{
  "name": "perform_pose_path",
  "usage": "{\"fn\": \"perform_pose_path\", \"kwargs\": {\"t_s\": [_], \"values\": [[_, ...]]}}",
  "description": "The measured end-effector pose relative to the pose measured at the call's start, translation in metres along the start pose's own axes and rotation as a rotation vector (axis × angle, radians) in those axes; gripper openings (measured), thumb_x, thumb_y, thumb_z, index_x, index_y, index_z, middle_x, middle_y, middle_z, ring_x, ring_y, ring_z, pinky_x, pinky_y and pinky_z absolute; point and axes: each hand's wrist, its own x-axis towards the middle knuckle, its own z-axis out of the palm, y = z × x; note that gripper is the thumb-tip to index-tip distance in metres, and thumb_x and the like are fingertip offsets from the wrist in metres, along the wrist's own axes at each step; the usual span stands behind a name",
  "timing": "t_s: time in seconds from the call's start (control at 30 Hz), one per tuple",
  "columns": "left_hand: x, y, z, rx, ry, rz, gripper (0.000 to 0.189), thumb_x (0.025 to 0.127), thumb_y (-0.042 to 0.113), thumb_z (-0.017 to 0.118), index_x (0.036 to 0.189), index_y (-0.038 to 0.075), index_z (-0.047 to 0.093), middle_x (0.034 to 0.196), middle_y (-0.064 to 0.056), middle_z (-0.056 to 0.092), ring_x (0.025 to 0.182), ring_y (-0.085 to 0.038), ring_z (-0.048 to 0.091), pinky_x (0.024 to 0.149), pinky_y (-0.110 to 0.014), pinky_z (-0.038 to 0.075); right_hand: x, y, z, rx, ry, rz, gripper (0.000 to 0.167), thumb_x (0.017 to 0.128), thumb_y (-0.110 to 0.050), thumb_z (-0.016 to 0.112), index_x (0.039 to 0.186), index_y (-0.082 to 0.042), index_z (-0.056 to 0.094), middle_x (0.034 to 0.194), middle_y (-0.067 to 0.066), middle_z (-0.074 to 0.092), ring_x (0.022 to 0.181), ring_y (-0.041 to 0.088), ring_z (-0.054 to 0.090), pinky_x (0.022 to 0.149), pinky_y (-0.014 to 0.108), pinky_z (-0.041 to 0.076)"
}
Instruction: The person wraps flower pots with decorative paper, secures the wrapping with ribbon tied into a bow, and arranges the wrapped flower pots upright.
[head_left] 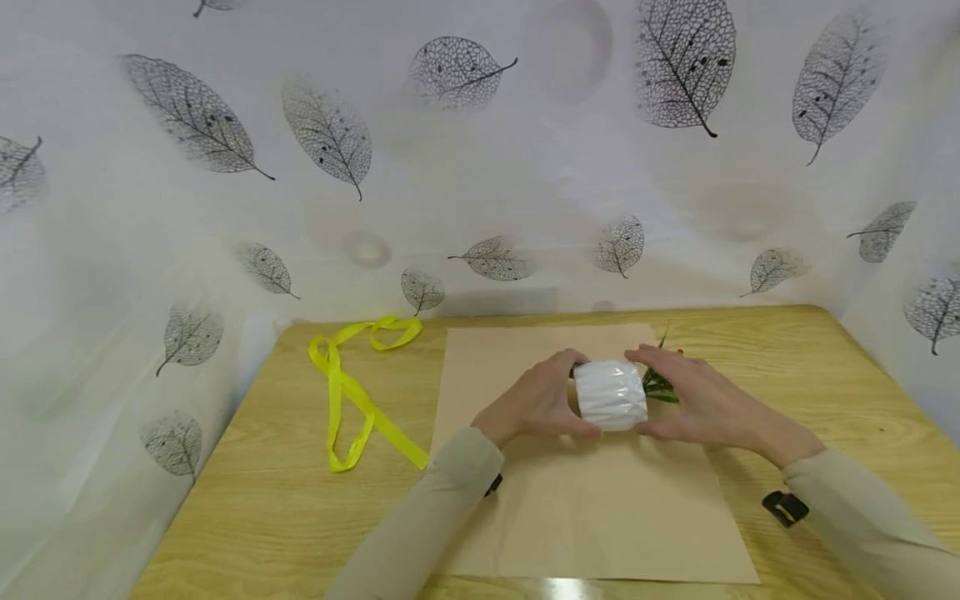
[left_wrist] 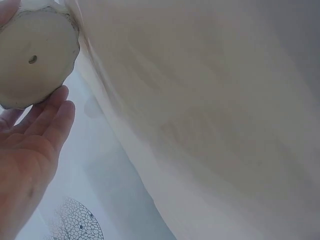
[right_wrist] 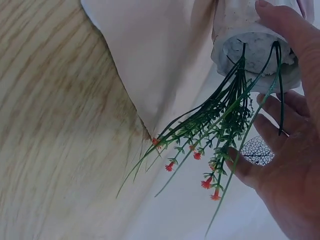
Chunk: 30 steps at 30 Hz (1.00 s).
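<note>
A white ribbed flowerpot lies on its side in the air over a sheet of brown paper, held between both hands. My left hand grips it at the base end, thumb below and fingers above. The left wrist view shows the pot's flat bottom with a small hole in it. Around the rim end curls my right hand. Out of the pot's mouth, pointing right, comes an artificial plant with thin green leaves and small red flowers, partly covered by the right hand in the head view.
A loosely looped yellow ribbon lies left of the paper on the wooden table. White cloth with a leaf print stands behind the table and along its sides. The paper reaches near the table's front edge.
</note>
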Motion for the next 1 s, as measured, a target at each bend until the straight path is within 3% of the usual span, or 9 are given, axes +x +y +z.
{"fn": "perform_pose_path", "kwargs": {"t_s": [0.23,0.6,1.0], "values": [[0.0,0.003,0.002,-0.031,-0.001,0.002,0.086,0.069,0.037,0.094,0.137,0.01,0.049,0.122,0.001,0.064,0.104,-0.007,0.06,0.091,-0.018,0.05,0.0,0.002,0.003,0.006,0.021,0.017,0.088,0.067,-0.03,0.095,0.141,-0.005,0.054,0.137,0.022,0.064,0.121,0.043,0.064,0.097,0.066,0.05],[0.003,0.006,0.004,-0.081,0.0,0.0,0.088,0.071,0.038,0.093,0.14,0.009,0.049,0.128,-0.001,0.064,0.115,-0.01,0.062,0.099,-0.02,0.05,-0.005,0.009,-0.002,0.102,-0.008,0.046,0.086,0.072,-0.033,0.094,0.143,-0.005,0.054,0.133,0.016,0.068,0.119,0.04,0.066,0.095,0.058,0.054],[0.006,0.01,0.009,-0.006,0.011,0.01,0.086,0.072,0.044,0.092,0.14,0.009,0.052,0.131,-0.001,0.064,0.115,-0.01,0.062,0.1,-0.021,0.05,-0.012,0.015,0.0,0.091,-0.027,0.063,0.084,0.073,-0.034,0.093,0.143,-0.006,0.054,0.13,0.015,0.07,0.111,0.035,0.069,0.087,0.054,0.057]]}}
